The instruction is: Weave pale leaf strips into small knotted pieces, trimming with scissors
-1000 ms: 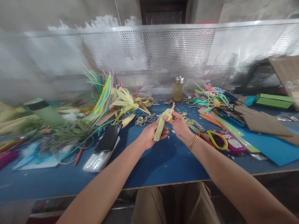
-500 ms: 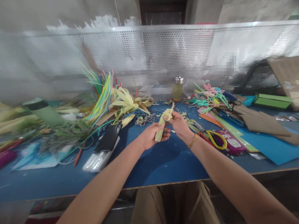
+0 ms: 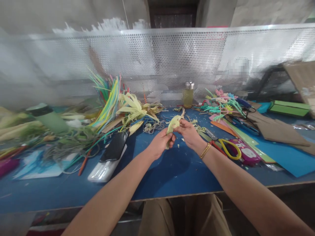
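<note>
Both hands hold one pale yellow-green corn husk (image 3: 173, 123) above the middle of the blue table. My left hand (image 3: 161, 141) is closed round its lower part, with the tail end showing below the fingers. With thumb and fingers pinched, my right hand (image 3: 188, 131) grips its upper right side; a gold bracelet is on that wrist. A thin twisted tip of the husk sticks up past the fingers. More corn husks (image 3: 133, 106) are heaped behind and to the left. Scissors with yellow and red handles (image 3: 229, 149) lie right of my right hand.
A black phone (image 3: 115, 146) lies on a white pack to the left, near colourful pipe cleaners (image 3: 108, 105) and tangled string. A glass bottle (image 3: 188, 95) stands at the back before a perforated metal panel (image 3: 169, 62). Coloured paper (image 3: 283, 157) and cardboard (image 3: 280, 129) lie at right.
The husk's lower part has been turned and gathered inside my left hand, so less of its flat strip shows. My right hand stays pinched near the top.
</note>
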`<state>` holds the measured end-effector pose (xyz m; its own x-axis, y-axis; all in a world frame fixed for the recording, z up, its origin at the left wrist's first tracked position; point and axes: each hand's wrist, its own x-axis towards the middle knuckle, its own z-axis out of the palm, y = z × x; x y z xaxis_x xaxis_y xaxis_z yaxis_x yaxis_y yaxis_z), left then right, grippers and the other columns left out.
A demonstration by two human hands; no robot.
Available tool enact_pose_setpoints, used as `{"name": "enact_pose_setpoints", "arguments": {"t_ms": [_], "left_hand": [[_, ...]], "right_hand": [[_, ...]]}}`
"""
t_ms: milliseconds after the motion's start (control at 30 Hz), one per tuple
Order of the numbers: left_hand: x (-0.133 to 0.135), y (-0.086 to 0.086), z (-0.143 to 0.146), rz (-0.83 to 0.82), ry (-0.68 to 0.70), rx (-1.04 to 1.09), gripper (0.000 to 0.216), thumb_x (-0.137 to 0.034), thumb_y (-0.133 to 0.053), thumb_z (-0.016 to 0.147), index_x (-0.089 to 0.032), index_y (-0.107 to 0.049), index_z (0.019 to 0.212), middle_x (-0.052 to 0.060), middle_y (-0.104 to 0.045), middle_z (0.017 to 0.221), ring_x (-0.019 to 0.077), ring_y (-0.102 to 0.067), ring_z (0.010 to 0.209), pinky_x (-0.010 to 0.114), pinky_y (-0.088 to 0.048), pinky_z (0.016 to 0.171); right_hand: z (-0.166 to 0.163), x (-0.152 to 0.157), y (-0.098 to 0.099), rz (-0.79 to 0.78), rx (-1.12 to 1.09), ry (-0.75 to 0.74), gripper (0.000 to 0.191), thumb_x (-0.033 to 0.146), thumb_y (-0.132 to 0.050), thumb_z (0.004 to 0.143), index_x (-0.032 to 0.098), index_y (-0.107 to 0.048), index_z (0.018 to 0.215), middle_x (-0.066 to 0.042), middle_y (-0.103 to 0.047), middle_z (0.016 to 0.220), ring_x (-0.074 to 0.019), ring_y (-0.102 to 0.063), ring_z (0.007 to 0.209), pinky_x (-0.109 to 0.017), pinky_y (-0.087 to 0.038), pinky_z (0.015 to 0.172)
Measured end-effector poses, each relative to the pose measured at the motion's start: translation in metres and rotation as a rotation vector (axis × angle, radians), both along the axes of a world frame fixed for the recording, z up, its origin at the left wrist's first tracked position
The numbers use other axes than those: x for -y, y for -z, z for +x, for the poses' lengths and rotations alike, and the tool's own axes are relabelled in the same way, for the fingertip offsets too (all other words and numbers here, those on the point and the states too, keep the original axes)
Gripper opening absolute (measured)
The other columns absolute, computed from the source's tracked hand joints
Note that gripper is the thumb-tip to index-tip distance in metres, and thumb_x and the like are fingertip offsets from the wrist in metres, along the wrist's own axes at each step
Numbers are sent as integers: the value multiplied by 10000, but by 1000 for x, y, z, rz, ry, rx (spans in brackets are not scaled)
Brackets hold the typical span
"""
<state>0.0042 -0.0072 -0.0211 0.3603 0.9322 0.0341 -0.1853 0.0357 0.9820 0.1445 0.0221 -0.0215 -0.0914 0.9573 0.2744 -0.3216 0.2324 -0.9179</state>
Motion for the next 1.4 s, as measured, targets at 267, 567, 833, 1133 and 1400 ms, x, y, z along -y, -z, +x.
{"name": "enact_pose_setpoints", "arguments": {"t_ms": [267, 567, 833, 1133, 1400], "left_hand": [[-4, 4, -4, 93, 17, -114, 114, -218, -498, 862, -184, -478, 755, -29, -500, 657, 63, -418, 488, 195, -329, 488], [0, -1, -4, -55, 121, 71, 108, -231, -551, 851, -182, -470, 800, -43, -453, 632, 60, -361, 486, 195, -301, 493], [3, -5, -5, -104, 214, 69, 109, -252, -574, 853, -171, -546, 920, -45, -421, 613, 69, -352, 487, 196, -262, 477], [3, -5, -7, -182, 324, 34, 199, -216, -558, 870, -135, -598, 1047, -50, -382, 600, 63, -304, 467, 200, -225, 462], [2, -5, -10, -272, 430, 40, 159, -210, -563, 884, -120, -608, 1006, -62, -332, 585, 44, -231, 455, 181, -161, 438]], "right_hand": [[-1, 0, 3, 47, 26, -104, 247, 378, -811, 627, 199, -677, 732, -1, -666, 709, -139, -590, 659, -298, -489, 667], [0, 5, -5, 69, -79, -152, 228, 331, -834, 609, 233, -684, 750, -9, -702, 851, -152, -607, 759, -295, -476, 697], [3, 3, -4, 73, -38, -77, 163, 343, -773, 678, 213, -725, 765, 5, -637, 721, -91, -462, 587, -240, -385, 540], [11, 1, -15, 10, -146, 95, 223, 371, -812, 629, 213, -754, 774, -40, -725, 853, -152, -593, 766, -301, -480, 724], [27, -14, -14, -45, -95, 237, 332, 433, -802, 640, 190, -759, 863, -60, -741, 861, -164, -618, 776, -306, -491, 722]]}}
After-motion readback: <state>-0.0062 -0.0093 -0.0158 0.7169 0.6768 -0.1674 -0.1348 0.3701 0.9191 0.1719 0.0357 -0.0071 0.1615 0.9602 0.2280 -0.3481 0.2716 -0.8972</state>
